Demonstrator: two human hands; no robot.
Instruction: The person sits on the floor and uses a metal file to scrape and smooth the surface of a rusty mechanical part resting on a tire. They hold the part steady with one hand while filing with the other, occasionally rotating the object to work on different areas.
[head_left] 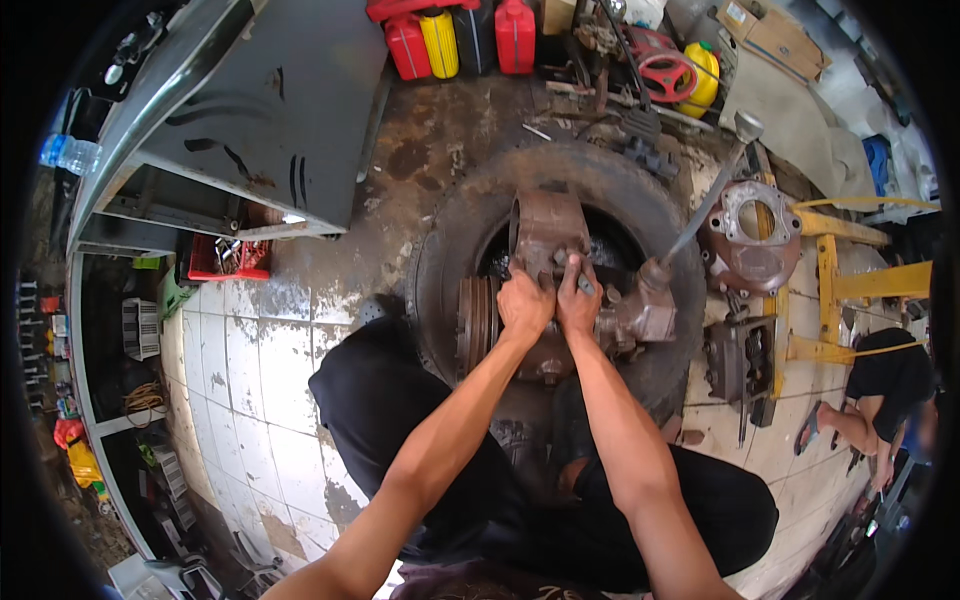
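A brown, greasy gearbox housing (548, 222) rests on a large black tyre (436, 240) lying flat on the floor. My left hand (527, 303) is closed against the middle of the housing, and what its fingers hold is hidden. Right beside it, my right hand (578, 303) is closed around a small grey metal piece (585, 287), whose kind I cannot make out. On the left of the gearbox is a grooved round drum (476, 325). A long gear lever (702, 208) rises from the gearbox's right end.
A metal cabinet (270, 120) stands left, with a red bin (228, 258) of parts beneath. Red and yellow jerrycans (440, 45) line the back. On the right lie a bell-shaped casting (752, 238) and a yellow frame (826, 290); another person (885, 385) sits beyond.
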